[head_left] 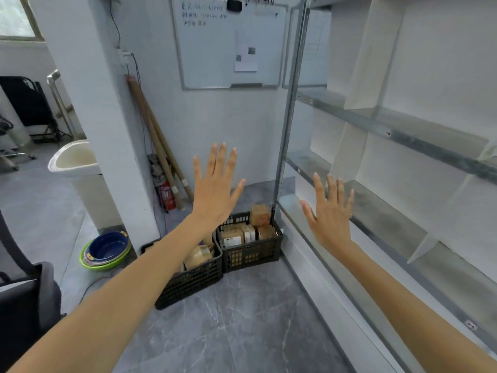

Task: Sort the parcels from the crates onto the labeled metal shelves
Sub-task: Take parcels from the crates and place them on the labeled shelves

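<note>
**Left hand (215,189) and right hand (329,211) spread wide, gripping nothing**

From my remote seat I see both bare arms stretched forward. The left hand is flat with its back to the camera, all 5 fingers straight and fanned, nothing in it. The right hand sits at its 3 o'clock and a little lower, equally spread and free, in front of the metal shelves (398,135) (I cannot tell whether it touches them).

2 black crates stand side by side on the grey floor (242,319), at about 6 o'clock from the left hand, in the corner where the white wall meets the shelf upright (290,117). The right crate (250,251) is packed with brown cardboard parcels (232,236), and 1 box (259,215) sits on top at its far right corner, just beside the upright. The left crate (193,281) is partly hidden behind the left forearm; a tan parcel (200,255) shows inside it.

The metal shelves run along the right of the view from 1 o'clock to 5 o'clock, split into bays by white dividers (347,146). The small tags on their front rails are too small to read.

A whiteboard (231,44) hangs at 12 o'clock. At 10 o'clock from the crates, long cardboard tubes (158,146) lean against the wall, with a red fire extinguisher (166,195) at their foot. Stacked basins (107,249) lie at 9 o'clock from the crates.
</note>
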